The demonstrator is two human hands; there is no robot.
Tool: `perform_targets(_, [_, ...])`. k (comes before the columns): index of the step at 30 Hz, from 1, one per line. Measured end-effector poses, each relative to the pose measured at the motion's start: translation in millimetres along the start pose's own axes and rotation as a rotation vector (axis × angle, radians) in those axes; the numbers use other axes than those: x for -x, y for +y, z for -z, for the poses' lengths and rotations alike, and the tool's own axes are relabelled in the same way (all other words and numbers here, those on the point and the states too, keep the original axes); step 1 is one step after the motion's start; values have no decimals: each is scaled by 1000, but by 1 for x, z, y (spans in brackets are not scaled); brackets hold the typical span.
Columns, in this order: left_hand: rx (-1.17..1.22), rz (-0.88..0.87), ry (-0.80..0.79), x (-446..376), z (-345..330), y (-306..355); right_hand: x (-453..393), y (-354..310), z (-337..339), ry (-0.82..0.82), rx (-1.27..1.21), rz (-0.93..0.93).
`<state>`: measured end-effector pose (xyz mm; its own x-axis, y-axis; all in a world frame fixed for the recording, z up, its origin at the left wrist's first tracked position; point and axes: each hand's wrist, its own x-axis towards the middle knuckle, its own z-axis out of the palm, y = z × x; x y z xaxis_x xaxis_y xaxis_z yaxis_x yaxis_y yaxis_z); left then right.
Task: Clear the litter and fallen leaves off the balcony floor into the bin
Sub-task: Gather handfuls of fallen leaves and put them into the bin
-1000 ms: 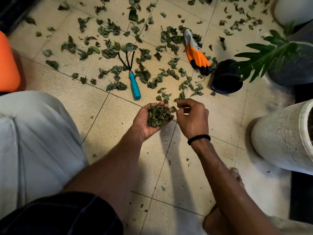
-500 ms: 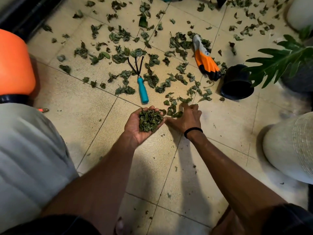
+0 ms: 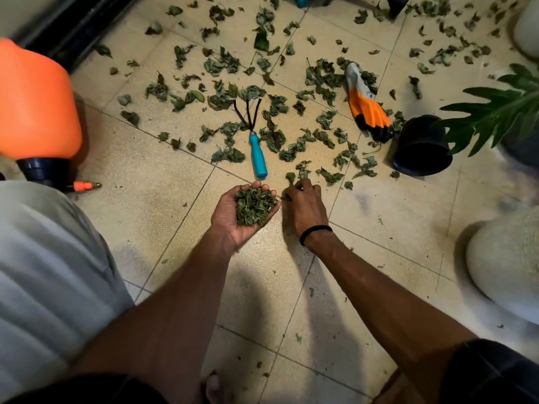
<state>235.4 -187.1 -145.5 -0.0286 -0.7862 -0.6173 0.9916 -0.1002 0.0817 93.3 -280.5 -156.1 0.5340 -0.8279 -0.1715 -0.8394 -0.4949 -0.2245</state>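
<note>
Apparently empty, black pot [image 3: 421, 147] lies tipped among leaves [image 3: 274, 135].

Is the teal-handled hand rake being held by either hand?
No, the teal-handled hand rake lies on the tiled floor, beyond both hands.

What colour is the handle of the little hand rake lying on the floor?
Turquoise blue, on the hand rake, clearest in the head view.

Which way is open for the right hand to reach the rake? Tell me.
Probably yes, straight ahead: the right hand is down on the floor just short of the rake, with only loose leaves between. It already pinches a leaf.
</note>
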Motion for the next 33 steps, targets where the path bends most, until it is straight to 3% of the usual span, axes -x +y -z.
perform_targets(4, [-6,-1,23,1,-3,-3,3,21,-7,24,-36,19])
perform_targets(8, [-16,-9,36,2,-10,-7,5,42,10,43,-332,-278])
perform_targets(9, [-28,-19,35,2,-13,-8,5,44,20,45,-516,-425])
perform_targets(12, [-41,-62,30,0,-26,-13,11,42,50,-48,-1393,-831])
perform_targets(14, [-7,-102,21,-4,-34,-19,17,38,70,-71,-1767,-885])
perform_targets(17, [118,-191,14,-11,-46,-29,20,25,91,-21,-2042,-741])
perform_targets(20, [219,-271,24,-15,-71,-42,14,8,99,65,-2098,-719])
perform_targets(23, [258,-316,33,2,-116,-57,16,-13,122,154,-1943,-845])
perform_targets(27, [259,-329,53,61,-181,-73,38,-36,196,269,-1759,-953])
perform_targets(33, [345,-356,90,177,-271,-75,87,-92,317,255,-1637,-943])
